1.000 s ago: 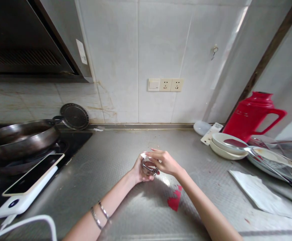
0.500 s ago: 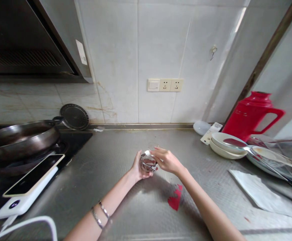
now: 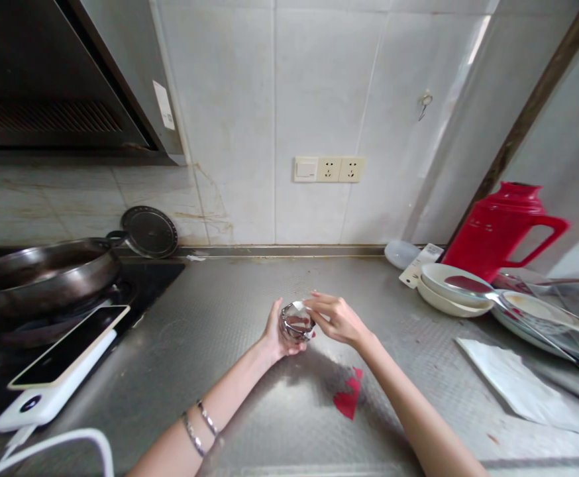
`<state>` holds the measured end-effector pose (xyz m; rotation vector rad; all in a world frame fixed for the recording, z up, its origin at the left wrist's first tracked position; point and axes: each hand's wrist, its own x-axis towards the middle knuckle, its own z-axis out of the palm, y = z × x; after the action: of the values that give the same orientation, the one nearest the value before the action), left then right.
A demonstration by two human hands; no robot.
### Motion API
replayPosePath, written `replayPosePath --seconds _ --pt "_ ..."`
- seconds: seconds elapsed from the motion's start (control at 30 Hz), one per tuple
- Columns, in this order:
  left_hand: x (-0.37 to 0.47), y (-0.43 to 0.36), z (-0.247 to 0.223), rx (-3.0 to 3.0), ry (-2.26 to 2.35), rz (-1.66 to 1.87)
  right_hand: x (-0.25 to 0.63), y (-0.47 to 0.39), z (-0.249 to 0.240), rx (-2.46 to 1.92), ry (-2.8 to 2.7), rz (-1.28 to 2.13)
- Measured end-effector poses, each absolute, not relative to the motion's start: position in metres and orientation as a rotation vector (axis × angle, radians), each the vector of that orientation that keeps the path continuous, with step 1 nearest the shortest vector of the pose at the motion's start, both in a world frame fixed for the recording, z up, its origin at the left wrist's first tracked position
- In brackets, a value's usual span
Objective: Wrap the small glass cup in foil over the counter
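Note:
My left hand is closed round a small, shiny silver round object that looks crinkled like foil. It is held above the metal counter, with a reddish-brown patch showing in its middle. At the far rim, a bright white or silver flap stands out. My right hand reaches in from the right, thumb and fingers pinched at that rim. What exactly its fingertips grip is too small to make out. Below the hands, a torn red scrap lies on the counter.
On the left, a pan sits on the black stove, beside a phone on a white power bank. To the right stand a red thermos, stacked bowls, plates with utensils and a white paper sheet.
The right hand has shifted very slightly at the rim, and the silver object's opening shows a little more. The view has moved a touch; the counter items lie as before.

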<state>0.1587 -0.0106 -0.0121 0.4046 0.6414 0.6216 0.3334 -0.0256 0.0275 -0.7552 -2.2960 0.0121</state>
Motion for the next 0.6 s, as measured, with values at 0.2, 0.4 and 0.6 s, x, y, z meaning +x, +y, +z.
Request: replayPosePath --seconds 0.2,0.4,0.6 --pt "0.16 -0.013 -0.009 0.452 0.714 0.769 0.336 -0.028 0.021 -0.743 -2.279 -0.006" --pt "0.161 -0.012 -0.01 0.363 0.755 0.885 0.329 -0.035 0.012 -0.738 -2.234 -0.164" --pt "0.163 -0.015 -0.009 0.222 0.663 0.926 0.32 -0.045 0.005 -0.688 -2.161 -0.345"
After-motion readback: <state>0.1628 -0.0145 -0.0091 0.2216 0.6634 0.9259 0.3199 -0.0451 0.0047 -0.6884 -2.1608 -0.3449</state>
